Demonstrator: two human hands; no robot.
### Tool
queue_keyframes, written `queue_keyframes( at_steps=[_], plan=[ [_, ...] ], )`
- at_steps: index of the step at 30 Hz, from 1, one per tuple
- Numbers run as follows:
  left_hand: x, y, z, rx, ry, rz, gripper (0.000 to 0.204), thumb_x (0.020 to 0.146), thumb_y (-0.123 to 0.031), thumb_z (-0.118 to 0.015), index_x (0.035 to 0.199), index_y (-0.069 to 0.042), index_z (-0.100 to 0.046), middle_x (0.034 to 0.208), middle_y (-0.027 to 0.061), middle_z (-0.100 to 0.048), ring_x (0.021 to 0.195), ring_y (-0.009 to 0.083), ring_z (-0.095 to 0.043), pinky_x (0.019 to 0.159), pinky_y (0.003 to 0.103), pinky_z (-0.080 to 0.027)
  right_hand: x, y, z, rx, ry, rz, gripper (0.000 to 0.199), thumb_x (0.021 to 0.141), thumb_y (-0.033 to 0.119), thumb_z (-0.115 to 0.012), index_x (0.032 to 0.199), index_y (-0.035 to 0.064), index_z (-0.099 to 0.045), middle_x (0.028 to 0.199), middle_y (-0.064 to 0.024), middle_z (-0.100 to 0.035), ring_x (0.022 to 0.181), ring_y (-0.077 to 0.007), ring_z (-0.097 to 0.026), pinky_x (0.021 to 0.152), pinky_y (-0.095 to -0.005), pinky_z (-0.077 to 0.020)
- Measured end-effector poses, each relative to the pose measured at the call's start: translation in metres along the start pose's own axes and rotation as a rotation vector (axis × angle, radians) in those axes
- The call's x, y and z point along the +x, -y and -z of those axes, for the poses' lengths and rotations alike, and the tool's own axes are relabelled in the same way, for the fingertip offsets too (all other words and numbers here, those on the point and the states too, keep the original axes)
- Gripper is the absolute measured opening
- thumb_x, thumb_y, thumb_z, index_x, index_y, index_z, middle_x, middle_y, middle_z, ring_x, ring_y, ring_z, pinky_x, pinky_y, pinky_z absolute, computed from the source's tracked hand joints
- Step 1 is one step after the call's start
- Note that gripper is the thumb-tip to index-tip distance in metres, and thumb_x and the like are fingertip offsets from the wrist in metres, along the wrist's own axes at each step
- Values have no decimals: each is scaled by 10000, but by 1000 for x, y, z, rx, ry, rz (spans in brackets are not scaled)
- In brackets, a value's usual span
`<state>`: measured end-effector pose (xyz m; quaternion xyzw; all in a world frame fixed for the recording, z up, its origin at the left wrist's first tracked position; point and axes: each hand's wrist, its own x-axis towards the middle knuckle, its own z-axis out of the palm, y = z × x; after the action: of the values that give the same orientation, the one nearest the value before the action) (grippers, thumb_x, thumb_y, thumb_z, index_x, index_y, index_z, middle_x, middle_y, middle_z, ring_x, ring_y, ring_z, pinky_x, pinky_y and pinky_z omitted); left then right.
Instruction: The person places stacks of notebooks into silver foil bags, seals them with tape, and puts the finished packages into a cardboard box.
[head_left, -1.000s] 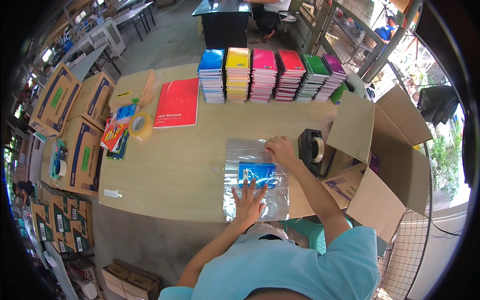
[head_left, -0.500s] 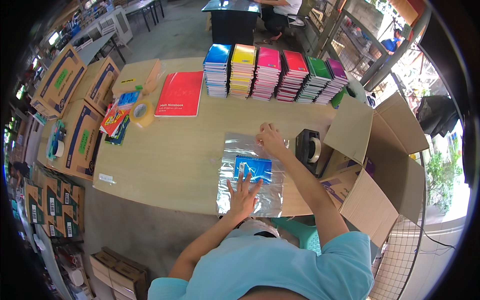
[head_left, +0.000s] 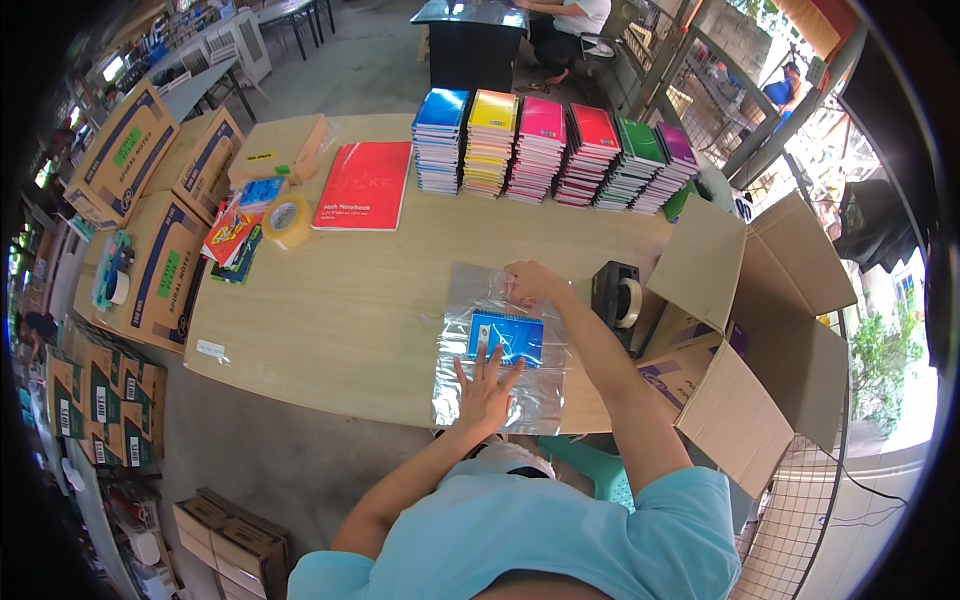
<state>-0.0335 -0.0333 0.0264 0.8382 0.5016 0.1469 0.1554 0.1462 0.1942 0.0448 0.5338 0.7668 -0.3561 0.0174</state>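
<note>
A small blue spiral notebook [head_left: 522, 335] lies on a sheet of clear plastic [head_left: 452, 400] near the table's front edge. Fingers spread, my left hand [head_left: 486, 395] presses flat on the notebook's lower part. Beyond the notebook's coil, my right hand [head_left: 533, 284] has its fingers curled closed on the far edge of the plastic, which looks lifted and creased there. Whether the plastic is a bag or a single sheet I cannot tell.
Stacks of coloured notebooks [head_left: 540, 150] line the far edge. Right of my arm are a black tape dispenser [head_left: 614, 300] and an open carton [head_left: 735, 400]. A red notebook [head_left: 365, 185], a tape roll [head_left: 287, 221] and closed cartons [head_left: 165, 265] are on the left.
My right hand has moved slightly nearer and to the left, and the plastic's far edge has shifted with it. The left hand stays on the notebook.
</note>
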Motion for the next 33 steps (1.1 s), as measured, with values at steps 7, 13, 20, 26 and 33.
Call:
queue_keyframes(
  at_steps=[7, 13, 20, 26, 33],
  plan=[
    [6, -5, -1, -5, -6, -8, 759, 764, -207, -764, 1442, -290, -432, 1506, 162, -289, 1431, 405, -224, 1038, 781, -124, 24, -14, 12, 324, 331, -179, 507, 742, 161, -697, 1244, 232, -682, 838, -1, -718, 726, -135, -659, 609, -300, -555],
    [5, -3, -2, -7, -79, 19, 780, 741, -201, -785, 1428, -315, -434, 1461, 165, -309, 1399, 399, -283, 1019, 789, -157, 2, 2, 10, 451, 270, -163, 339, 803, 176, -652, 1132, 165, -737, 862, -49, -746, 778, -148, -682, 672, -318, -538],
    [11, -14, 0, -70, -116, 73, 705, 756, -132, -733, 1398, -286, -485, 1459, 203, -313, 1387, 427, -288, 1033, 774, -127, -58, 11, -46, -151, -301, 223, 305, 810, 164, -657, 1105, 140, -734, 937, -92, -714, 816, -275, -689, 729, -387, -545],
    [14, -16, -6, -52, -155, 114, 638, 763, -92, -684, 1355, -278, -536, 1483, 266, -268, 1396, 496, -233, 1083, 715, -137, -93, 37, -82, -229, -794, 330, 240, 748, 90, -640, 961, 126, -747, 858, -76, -635, 859, -285, -630, 710, -404, -533],
    [15, -7, -32, -83, -234, 53, 367, 823, -56, -595, 1158, -178, -678, 1570, 296, -113, 1437, 524, -123, 1143, 638, -134, -96, 44, -112, -121, -836, 206, 155, 709, 50, -640, 838, 95, -713, 825, -81, -597, 827, -287, -602, 681, -408, -504]
  ],
)
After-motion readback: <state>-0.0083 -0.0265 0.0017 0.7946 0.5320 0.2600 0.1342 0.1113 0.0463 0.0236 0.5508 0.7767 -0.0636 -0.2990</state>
